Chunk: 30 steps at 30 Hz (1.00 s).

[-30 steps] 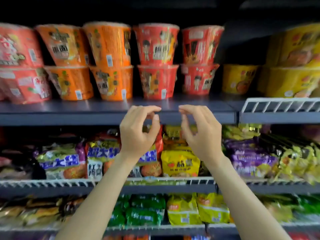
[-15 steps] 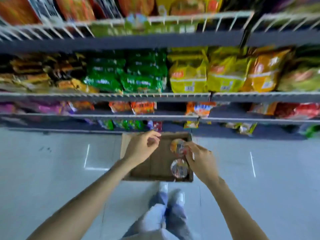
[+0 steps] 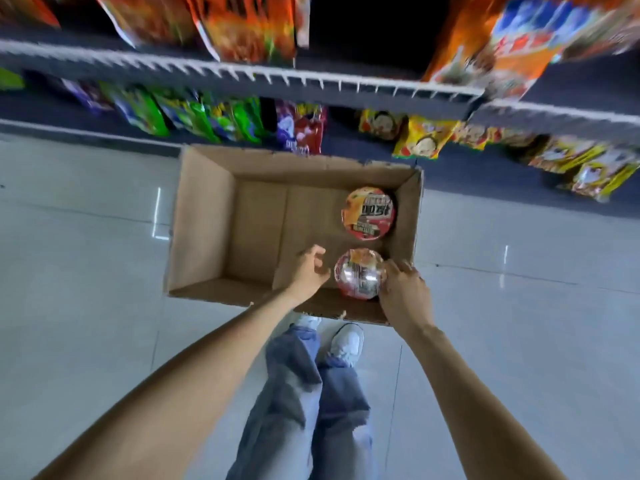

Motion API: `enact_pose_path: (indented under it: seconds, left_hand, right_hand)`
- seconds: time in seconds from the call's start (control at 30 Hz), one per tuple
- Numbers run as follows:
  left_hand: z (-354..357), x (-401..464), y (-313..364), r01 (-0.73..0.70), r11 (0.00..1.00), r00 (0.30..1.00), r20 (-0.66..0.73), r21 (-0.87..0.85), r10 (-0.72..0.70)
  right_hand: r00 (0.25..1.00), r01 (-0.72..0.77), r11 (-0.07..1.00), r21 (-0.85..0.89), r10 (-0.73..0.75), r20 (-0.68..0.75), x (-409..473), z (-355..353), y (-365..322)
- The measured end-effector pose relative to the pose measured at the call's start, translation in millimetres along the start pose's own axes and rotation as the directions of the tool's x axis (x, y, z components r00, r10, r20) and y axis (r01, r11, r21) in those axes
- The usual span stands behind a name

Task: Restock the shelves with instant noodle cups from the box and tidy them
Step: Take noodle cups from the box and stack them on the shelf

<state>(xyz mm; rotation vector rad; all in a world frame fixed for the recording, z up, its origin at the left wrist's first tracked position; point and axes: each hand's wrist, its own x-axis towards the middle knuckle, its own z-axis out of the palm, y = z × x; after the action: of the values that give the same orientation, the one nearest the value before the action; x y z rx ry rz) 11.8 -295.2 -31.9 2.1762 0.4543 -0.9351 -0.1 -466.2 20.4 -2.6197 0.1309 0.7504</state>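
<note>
An open cardboard box (image 3: 207, 220) lies on the floor in front of the shelves. Two red instant noodle cups stand inside along its right side: a far cup (image 3: 369, 213) and a near cup (image 3: 358, 273), both lid up. My right hand (image 3: 403, 294) touches the near cup's right edge, fingers curled against it. My left hand (image 3: 310, 273) hovers just left of that cup, fingers apart, holding nothing. The rest of the box floor is bare cardboard.
Low shelves (image 3: 311, 84) with white wire fronts hold noodle packets in green, red and yellow behind the box. My legs and white shoes (image 3: 346, 341) stand just before the box on a pale tiled floor (image 3: 86, 254).
My view swung down from the upper cup shelf to the floor. Both hands dropped from shelf height into the box and closed in around the near cup.
</note>
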Motion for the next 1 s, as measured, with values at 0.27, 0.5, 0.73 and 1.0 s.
enact_pose_path:
  seconds: [0.27, 0.5, 0.73, 1.0]
  left_hand:
    - [75.5, 136.0, -62.1, -0.117, 0.871, 0.993, 0.072, 0.477, 0.094]
    - [122.2, 207.7, -78.1, -0.254, 0.850, 0.957, 0.248, 0.461, 0.152]
    - [61.7, 193.0, -107.2, -0.112, 0.956, 0.993, 0.011, 0.269, 0.114]
    - [20.3, 205.2, -158.2, 0.134, 0.986, 0.991, 0.016, -0.101, -0.133]
  right_hand:
    - [1.000, -0.002, 0.994, -0.107, 0.003, 0.008, 137.2, 128.3, 47.9]
    - [0.997, -0.038, 0.981, -0.192, 0.024, -0.074, 229.3, 168.3, 80.9]
    - [0.986, -0.164, 0.969, -0.182, 0.168, 0.007, 265.5, 165.2, 71.0]
    - [0.961, -0.263, 0.947, 0.186, 0.274, -0.036, 259.4, 174.2, 47.0]
